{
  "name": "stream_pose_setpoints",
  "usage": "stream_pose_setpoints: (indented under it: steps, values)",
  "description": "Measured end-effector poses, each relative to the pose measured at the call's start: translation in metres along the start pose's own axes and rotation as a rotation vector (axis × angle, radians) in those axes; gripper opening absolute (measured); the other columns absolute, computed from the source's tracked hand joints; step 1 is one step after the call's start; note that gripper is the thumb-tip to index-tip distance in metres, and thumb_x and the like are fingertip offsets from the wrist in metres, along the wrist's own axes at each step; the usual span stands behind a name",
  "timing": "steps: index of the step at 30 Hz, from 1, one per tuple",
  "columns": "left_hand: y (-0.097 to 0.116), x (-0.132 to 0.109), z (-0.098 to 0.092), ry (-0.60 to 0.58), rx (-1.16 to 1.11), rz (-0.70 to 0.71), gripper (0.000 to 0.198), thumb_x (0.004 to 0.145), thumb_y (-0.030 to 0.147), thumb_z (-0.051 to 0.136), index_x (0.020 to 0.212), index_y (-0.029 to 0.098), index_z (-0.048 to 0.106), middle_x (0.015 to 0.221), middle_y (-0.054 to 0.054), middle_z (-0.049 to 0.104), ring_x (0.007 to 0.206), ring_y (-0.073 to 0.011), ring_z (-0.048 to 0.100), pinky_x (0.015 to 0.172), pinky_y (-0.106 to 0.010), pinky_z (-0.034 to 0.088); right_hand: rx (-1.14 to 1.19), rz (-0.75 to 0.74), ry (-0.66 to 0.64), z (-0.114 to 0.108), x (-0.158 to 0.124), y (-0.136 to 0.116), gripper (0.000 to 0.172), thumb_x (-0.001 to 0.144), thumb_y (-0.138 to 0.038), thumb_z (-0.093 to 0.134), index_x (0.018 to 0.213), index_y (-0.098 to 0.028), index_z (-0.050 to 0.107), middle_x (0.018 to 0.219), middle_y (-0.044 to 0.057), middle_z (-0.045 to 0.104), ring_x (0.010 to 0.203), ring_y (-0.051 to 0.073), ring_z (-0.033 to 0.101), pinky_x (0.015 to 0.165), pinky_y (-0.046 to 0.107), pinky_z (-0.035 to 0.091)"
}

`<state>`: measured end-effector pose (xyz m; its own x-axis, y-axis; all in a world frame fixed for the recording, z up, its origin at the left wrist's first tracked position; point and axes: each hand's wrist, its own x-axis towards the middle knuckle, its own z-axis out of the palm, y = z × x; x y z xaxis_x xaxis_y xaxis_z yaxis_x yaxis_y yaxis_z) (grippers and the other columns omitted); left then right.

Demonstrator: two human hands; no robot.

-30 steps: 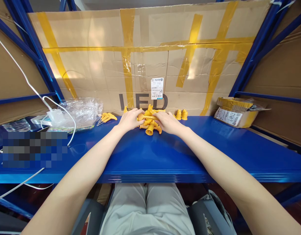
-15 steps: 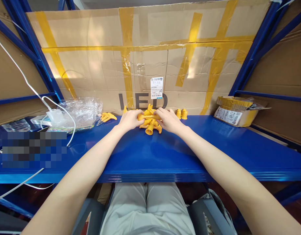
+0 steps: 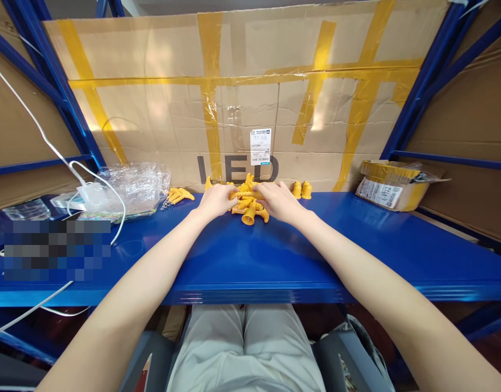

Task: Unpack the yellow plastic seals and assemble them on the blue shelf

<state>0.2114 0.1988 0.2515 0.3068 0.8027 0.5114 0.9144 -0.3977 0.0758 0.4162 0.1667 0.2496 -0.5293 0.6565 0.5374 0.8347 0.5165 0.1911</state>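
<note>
The left hand (image 3: 215, 201) and the right hand (image 3: 277, 199) have their fingers clamped on a yellow twisted rod (image 3: 245, 194), held above loose yellow parts (image 3: 248, 216), so this handling seems unfinished, while two yellow caps (image 3: 306, 190) already stand upright beside.

Left hand (image 3: 217, 200): we now see its fingertips covering the round end of the stick, which showed plainly half a second ago.
Right hand (image 3: 279, 200): we find its fingertips a little nearer the left hand than half a second ago.
Twisted stick (image 3: 245, 194): we now see mainly the stretch between both hands.
</note>
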Motion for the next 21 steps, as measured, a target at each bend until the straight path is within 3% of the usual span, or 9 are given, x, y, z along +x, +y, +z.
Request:
stream_pose_setpoints:
  steps: [4, 11, 17, 21]
  values:
    - [-0.006, 0.001, 0.000, 0.003, 0.027, -0.030, 0.037, 0.078, 0.026, 0.051, 0.111, 0.024, 0.069, 0.089, -0.004, 0.073, 0.086, -0.0226, 0.067, 0.077, -0.031, 0.050, 0.044, 0.012, 0.003, 0.002, -0.001, 0.001, 0.031, 0.095, -0.023, 0.043, 0.122, -0.013, 0.054, 0.119, 0.017, 0.064, 0.108, 0.029, 0.057, 0.080, 0.036, 0.033]
    - [-0.023, 0.003, 0.003, 0.074, 0.014, -0.150, 0.038, 0.081, 0.021, 0.045, 0.113, 0.023, 0.066, 0.091, -0.005, 0.072, 0.092, -0.0243, 0.067, 0.082, -0.035, 0.051, 0.101, -0.005, 0.000, 0.002, -0.002, 0.004, 0.031, 0.092, -0.018, 0.044, 0.120, -0.015, 0.057, 0.121, 0.016, 0.064, 0.111, 0.028, 0.057, 0.083, 0.037, 0.035]
    - [-0.059, 0.006, 0.016, 0.188, -0.065, -0.188, 0.049, 0.082, 0.011, 0.035, 0.125, 0.019, 0.058, 0.124, -0.008, 0.064, 0.116, -0.0222, 0.058, 0.100, -0.033, 0.044, 0.119, 0.000, 0.004, 0.004, -0.001, 0.006, 0.032, 0.091, -0.017, 0.045, 0.121, -0.015, 0.056, 0.121, 0.016, 0.064, 0.111, 0.028, 0.057, 0.083, 0.037, 0.035]
    - [-0.086, 0.007, 0.024, 0.211, -0.095, -0.299, 0.054, 0.082, 0.012, 0.032, 0.133, 0.017, 0.052, 0.132, -0.009, 0.059, 0.126, -0.0221, 0.050, 0.106, -0.036, 0.039, 0.130, -0.004, 0.010, 0.004, -0.002, 0.006, 0.031, 0.091, -0.017, 0.046, 0.121, -0.016, 0.057, 0.118, 0.016, 0.065, 0.109, 0.027, 0.058, 0.083, 0.036, 0.034]
